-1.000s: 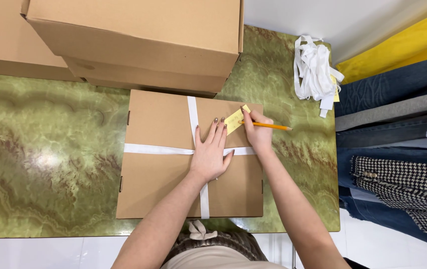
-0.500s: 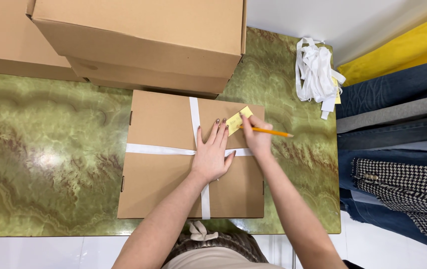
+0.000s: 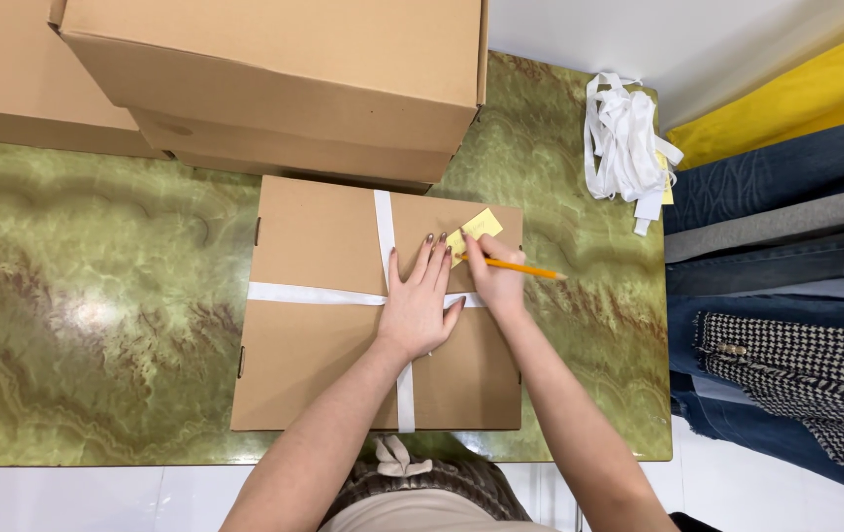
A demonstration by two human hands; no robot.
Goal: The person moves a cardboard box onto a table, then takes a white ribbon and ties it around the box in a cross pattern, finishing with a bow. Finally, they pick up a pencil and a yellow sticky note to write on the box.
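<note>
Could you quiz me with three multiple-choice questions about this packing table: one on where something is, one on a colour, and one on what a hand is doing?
1. Where is the bundle of white straps?
A. at the table's far right corner
B. on the strapped box
C. on the floor

2. What colour is the small note on the flat strapped box?
A. pink
B. yellow
C. blue

3. What is the left hand doing?
A. lifting a box
B. holding the pencil
C. lying flat on the box

Answers: 1 A, the straps lie by the far right edge of the green table. 2 B, the note is yellow. 3 C, its palm is spread where the bands cross, while the right hand holds the pencil.
</note>
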